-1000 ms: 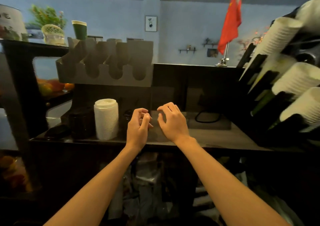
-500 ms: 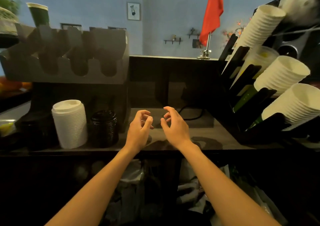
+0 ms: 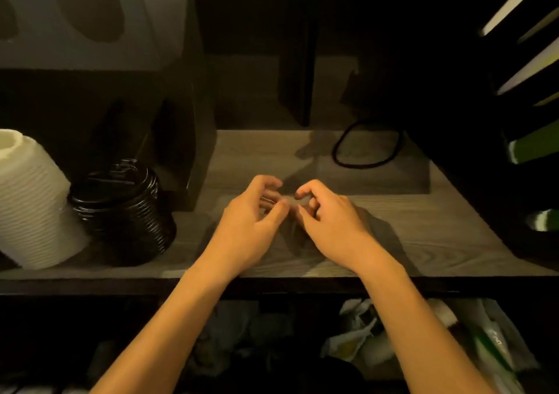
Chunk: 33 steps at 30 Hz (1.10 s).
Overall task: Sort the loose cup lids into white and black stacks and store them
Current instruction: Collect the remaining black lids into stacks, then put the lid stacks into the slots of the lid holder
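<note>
A tall stack of white lids (image 3: 30, 200) stands at the left of the wooden counter (image 3: 423, 236). A shorter stack of black lids (image 3: 124, 209) stands right beside it, touching it. My left hand (image 3: 251, 221) and my right hand (image 3: 329, 221) hover close together over the middle of the counter. Their fingers are loosely curled toward each other, and I see nothing held in either hand. Both hands are well to the right of the black stack.
A black cable loop (image 3: 366, 145) lies on the counter behind my hands. A dark cup rack (image 3: 529, 145) rises at the right edge. A grey holder (image 3: 90, 15) sits above the lid stacks. Crumpled bags (image 3: 363, 342) fill the space under the counter.
The view has tilted down and moved closer to the counter. Both hands stay close together over the middle of the counter, still holding nothing.
</note>
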Tool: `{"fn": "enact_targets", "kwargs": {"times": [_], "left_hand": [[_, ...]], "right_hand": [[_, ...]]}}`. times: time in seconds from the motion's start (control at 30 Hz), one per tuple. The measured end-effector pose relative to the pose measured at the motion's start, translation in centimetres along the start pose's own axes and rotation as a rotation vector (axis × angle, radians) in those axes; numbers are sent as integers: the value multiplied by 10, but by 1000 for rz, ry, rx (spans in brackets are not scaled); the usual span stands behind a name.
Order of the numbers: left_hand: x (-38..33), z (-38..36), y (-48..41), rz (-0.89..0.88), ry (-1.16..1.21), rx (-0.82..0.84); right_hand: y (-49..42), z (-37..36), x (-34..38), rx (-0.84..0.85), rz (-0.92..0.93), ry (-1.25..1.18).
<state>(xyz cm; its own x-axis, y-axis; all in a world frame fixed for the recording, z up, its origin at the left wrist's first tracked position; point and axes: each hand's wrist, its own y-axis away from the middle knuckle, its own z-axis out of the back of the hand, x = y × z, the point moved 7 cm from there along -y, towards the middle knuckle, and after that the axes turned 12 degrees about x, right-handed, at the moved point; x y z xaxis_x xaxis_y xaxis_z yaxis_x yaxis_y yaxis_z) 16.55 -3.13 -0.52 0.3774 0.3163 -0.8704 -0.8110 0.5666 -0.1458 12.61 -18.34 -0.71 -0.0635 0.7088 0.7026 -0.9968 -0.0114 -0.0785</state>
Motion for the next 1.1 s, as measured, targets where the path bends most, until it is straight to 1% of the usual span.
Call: {"fn": "enact_targets", "kwargs": {"times": [0.13,0.23,0.33,0.47,0.53,0.6,0.67,0.73,0.93,1.1], "left_hand": [[0,0,2,58,65,-2],[-8,3,7,97,71,-44],[-13,8,7,160,62,-76],[-21,11,9,251,57,-47],[-25,14,8,326,112,-53],[-27,16,6,407,186,-74],[-32,20,4,476,265,-100],[-42,25,2,529,300,-105],[-95,52,12,586,386,-148],[-131,78,25,632,396,-210]], "right_hand": [[2,-1,-4,5,-36,5],[6,1,-5,-5,-58,-37],[9,6,-2,10,-123,-110],[10,6,1,83,-229,-181],[10,9,4,115,-306,-287],[7,18,11,129,-366,-468],[6,30,20,188,-414,-563],[6,44,28,241,-443,-541],[8,87,61,275,-453,-481],[4,109,96,342,-416,-478]]}}
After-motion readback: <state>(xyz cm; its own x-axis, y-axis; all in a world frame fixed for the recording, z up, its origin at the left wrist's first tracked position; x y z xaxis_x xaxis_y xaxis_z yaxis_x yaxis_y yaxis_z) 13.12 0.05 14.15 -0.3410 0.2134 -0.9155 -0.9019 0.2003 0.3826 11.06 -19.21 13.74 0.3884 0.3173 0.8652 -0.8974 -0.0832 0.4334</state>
